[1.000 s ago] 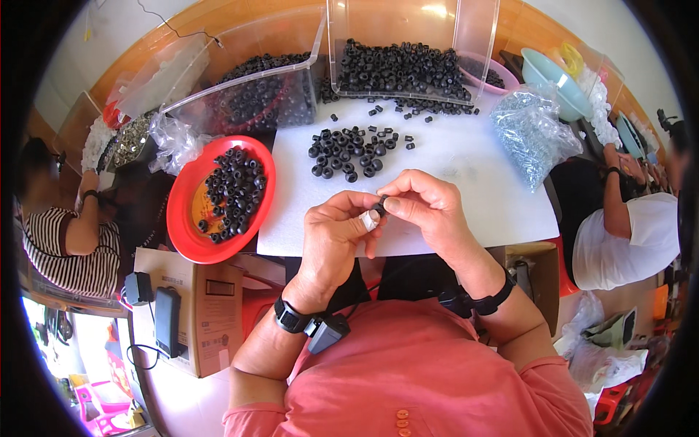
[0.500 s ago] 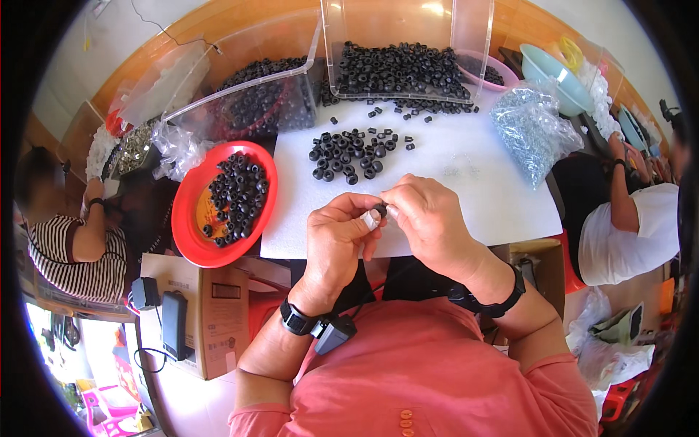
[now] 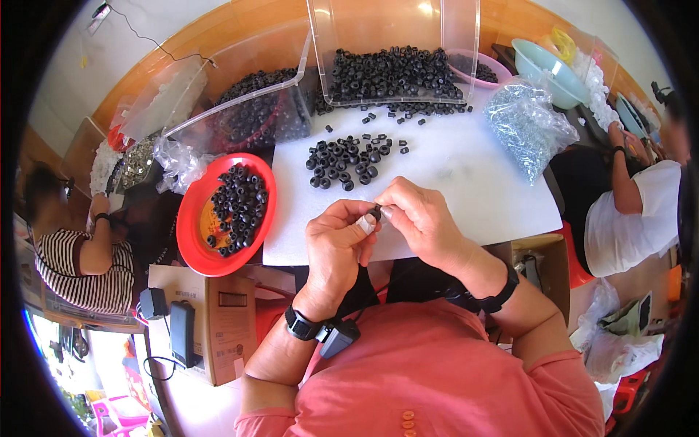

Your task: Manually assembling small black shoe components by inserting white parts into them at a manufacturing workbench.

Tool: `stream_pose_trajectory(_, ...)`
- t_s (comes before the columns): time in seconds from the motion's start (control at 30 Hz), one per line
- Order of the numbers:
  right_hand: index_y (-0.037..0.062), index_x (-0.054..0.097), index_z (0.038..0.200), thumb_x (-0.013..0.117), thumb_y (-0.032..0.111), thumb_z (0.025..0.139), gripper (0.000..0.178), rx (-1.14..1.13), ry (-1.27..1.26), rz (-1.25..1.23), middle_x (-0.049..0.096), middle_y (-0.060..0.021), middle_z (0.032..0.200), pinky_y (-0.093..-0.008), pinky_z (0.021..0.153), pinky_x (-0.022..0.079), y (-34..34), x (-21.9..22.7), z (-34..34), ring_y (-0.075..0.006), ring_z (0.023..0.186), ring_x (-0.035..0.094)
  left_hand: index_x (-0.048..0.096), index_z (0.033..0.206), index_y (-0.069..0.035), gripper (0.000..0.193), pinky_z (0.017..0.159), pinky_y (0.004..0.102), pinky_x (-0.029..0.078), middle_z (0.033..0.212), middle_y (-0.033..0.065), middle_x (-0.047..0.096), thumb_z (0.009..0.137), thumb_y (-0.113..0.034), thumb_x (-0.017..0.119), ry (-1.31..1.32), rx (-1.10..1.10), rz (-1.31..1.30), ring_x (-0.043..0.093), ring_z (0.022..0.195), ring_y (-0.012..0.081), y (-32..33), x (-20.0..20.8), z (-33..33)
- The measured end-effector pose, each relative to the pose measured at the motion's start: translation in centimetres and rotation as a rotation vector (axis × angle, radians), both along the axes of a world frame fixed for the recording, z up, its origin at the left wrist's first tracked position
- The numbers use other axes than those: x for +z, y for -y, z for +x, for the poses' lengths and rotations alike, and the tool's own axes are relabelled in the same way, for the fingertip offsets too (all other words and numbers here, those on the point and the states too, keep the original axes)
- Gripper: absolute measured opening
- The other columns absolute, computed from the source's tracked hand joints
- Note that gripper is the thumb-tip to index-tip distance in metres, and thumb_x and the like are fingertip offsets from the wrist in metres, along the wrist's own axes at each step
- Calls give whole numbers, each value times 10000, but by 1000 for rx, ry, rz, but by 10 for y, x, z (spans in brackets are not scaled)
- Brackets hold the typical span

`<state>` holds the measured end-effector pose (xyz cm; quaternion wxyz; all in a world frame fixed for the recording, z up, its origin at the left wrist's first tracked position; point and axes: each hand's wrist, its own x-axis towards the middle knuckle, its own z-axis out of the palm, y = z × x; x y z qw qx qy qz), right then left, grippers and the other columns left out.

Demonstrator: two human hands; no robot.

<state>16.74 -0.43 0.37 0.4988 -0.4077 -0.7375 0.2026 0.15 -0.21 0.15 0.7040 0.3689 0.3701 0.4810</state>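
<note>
Rolled over since a second ago, the right hand [image 3: 426,222] now shows its back, its thumb tucked partly beneath the fingers; the left hand [image 3: 333,239] keeps nearly the same pose. Slight displacement of the whole scene accompanies a turn of the head camera. The left hand is closed in a pinch, gripping a small black piece [image 3: 376,212] between the forefinger and a thumb bound in white wrap [image 3: 367,223]. The right hand has its fingertips bunched at the near side of this piece; whether they grip it or something smaller cannot be told. The small black piece is above the near edge of the white work surface [image 3: 473,197]. Beyond the hands lies a loose cluster of black pieces [image 3: 341,162]. To the left, a red basin [image 3: 187,226] holds similar pieces over its orange bottom. At the back are two clear boxes [image 3: 386,29], also containing black pieces; to the right, a clear bag of small greyish parts [image 3: 524,131] rests near a light blue basin [image 3: 542,65].
</note>
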Motion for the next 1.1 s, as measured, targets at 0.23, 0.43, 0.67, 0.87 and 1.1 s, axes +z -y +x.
stream_pose_trajectory(0.23, 39, 526, 860, 590, -31, 776, 126, -35, 292, 164, 581, -110, 781, -427, 599, 474, -2, 9, 3, -331, 705, 604, 629, 1008, 47, 101, 402, 202, 356, 788, 93, 645, 912, 15, 621, -70, 77, 119, 488, 492, 77, 7, -9, 7)
stream_pose_trajectory(0.43, 47, 525, 868, 601, -26, 780, 137, -20, 120, 156, 575, -110, 783, -423, 592, 464, -3, 0, 0, -331, 703, 598, 606, 1033, 62, 122, 403, 227, 379, 818, 137, 657, 924, 10, 591, -41, 16, 79, 548, 550, 123, 2, -4, 2)
stream_pose_trajectory(0.67, 48, 528, 883, 597, -23, 784, 140, -102, 108, 105, 573, -120, 787, -438, 588, 444, 3, -3, -10, -344, 689, 584, 618, 1017, 65, 111, 410, 214, 391, 809, 113, 655, 915, 23, 603, 22, 30, 45, 537, 532, 105, 2, -7, 1)
stream_pose_trajectory(0.87, 48, 524, 912, 619, -3, 760, 186, -97, 62, 164, 566, -121, 790, -443, 595, 444, 9, -5, -14, -346, 681, 575, 612, 1027, 84, 122, 519, 263, 506, 862, 135, 668, 919, 33, 587, 40, 15, 82, 628, 690, 158, 1, -5, -2)
stream_pose_trajectory(1.1, 63, 502, 911, 661, 19, 690, 276, -298, 177, 259, 546, -102, 787, -421, 566, 436, 10, -18, -31, -312, 641, 558, 617, 1039, 104, 145, 758, 285, 520, 939, 136, 673, 917, 36, 577, 59, 60, 86, 637, 808, 177, 2, -5, 2)
